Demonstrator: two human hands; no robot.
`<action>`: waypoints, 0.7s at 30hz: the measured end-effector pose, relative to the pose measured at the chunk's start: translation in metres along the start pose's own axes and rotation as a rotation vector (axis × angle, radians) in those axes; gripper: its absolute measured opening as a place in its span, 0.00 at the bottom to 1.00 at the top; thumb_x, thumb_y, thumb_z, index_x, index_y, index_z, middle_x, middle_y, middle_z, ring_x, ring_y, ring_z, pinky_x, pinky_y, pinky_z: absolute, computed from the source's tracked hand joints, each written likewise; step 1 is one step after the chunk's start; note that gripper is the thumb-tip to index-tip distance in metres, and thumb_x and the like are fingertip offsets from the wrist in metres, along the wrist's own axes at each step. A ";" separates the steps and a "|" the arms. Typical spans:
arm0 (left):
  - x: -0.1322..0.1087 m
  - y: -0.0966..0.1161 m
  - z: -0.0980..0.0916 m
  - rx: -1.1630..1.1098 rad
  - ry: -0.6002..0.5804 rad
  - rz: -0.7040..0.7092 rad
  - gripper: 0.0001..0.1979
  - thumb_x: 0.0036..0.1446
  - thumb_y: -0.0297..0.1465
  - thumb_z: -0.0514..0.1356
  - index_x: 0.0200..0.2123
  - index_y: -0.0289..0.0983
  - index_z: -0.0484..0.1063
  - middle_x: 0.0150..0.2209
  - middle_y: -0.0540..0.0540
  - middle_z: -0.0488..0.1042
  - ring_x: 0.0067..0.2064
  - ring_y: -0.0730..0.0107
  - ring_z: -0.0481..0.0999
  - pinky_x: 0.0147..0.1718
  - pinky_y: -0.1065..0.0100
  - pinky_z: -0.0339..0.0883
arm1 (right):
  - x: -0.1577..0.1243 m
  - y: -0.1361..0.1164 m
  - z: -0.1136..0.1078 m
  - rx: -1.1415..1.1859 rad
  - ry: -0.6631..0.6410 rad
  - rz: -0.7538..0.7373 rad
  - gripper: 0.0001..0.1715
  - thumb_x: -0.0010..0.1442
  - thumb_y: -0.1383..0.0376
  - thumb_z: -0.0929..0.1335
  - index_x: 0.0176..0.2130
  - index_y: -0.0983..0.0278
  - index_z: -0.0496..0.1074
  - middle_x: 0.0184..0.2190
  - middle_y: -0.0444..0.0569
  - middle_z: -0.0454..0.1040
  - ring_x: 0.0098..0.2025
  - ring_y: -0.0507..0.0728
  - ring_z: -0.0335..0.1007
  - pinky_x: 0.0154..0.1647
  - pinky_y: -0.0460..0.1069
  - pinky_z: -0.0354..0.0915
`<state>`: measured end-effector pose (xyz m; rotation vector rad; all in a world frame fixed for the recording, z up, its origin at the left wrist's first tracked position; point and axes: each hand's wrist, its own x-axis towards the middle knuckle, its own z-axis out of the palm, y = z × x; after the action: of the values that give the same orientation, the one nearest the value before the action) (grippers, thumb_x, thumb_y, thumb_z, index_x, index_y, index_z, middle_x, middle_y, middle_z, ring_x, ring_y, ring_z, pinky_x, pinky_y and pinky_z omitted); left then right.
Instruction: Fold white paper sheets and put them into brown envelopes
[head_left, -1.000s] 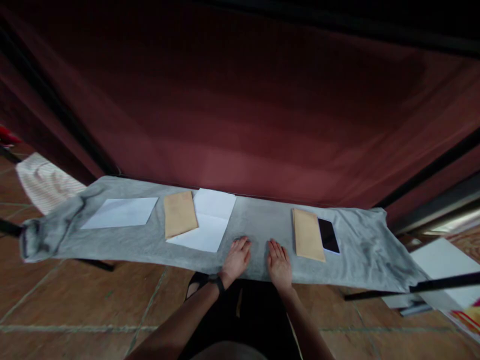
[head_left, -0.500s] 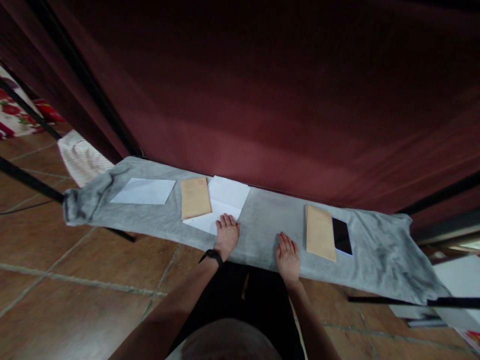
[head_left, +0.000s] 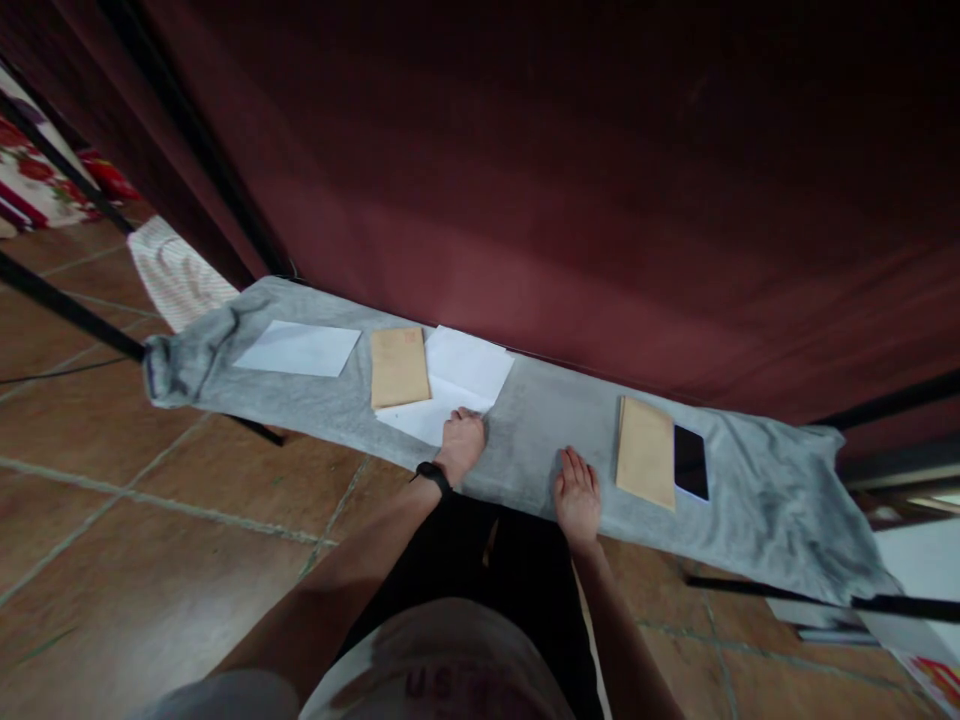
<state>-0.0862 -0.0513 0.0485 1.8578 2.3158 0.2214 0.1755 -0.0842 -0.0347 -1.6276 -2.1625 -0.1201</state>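
Note:
My left hand [head_left: 463, 440], a dark band on its wrist, is closed with curled fingers at the near right corner of the white sheets of paper [head_left: 469, 372]. The paper's corner is hidden under those fingers. A tan envelope [head_left: 400, 368] lies over the left part of these sheets. My right hand [head_left: 577, 495] rests flat on the grey cloth [head_left: 532, 430], fingers stretched out and holding nothing. Just to its right is a stack of tan envelopes [head_left: 645, 455], with a dark-screened phone [head_left: 691, 462] beside it.
Another white sheet [head_left: 300, 348] lies on the left part of the cloth-covered bench. A dark red curtain [head_left: 525, 200] hangs behind it. Black metal bars [head_left: 67, 305] stand out at both ends. Below is a tiled floor [head_left: 187, 560].
My left hand's fingers have gone from flat on the paper to curled at its corner. My right hand stays flat on the cloth. The view has shifted slightly.

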 end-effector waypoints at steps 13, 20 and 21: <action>0.031 -0.046 -0.023 -0.233 0.011 -0.268 0.15 0.65 0.36 0.55 0.41 0.35 0.80 0.34 0.43 0.81 0.37 0.63 0.80 0.31 0.71 0.64 | 0.002 -0.003 -0.003 0.021 0.011 0.012 0.30 0.70 0.68 0.55 0.67 0.66 0.62 0.66 0.55 0.67 0.67 0.60 0.60 0.70 0.60 0.51; 0.018 -0.036 -0.042 -0.248 0.143 -0.261 0.16 0.69 0.36 0.51 0.45 0.36 0.76 0.38 0.43 0.80 0.40 0.63 0.79 0.35 0.69 0.64 | 0.002 -0.005 -0.003 0.020 0.023 0.007 0.29 0.70 0.68 0.56 0.66 0.66 0.64 0.66 0.56 0.67 0.67 0.60 0.61 0.69 0.60 0.51; 0.012 -0.029 -0.046 -0.222 0.173 -0.226 0.15 0.69 0.36 0.52 0.46 0.37 0.76 0.40 0.42 0.80 0.42 0.62 0.79 0.36 0.68 0.65 | 0.002 -0.005 -0.003 0.029 0.026 0.009 0.29 0.70 0.68 0.55 0.66 0.66 0.64 0.66 0.56 0.67 0.67 0.60 0.61 0.69 0.60 0.51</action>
<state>-0.1261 -0.0459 0.0866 1.5123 2.4703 0.6025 0.1713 -0.0852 -0.0300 -1.6100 -2.1277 -0.1060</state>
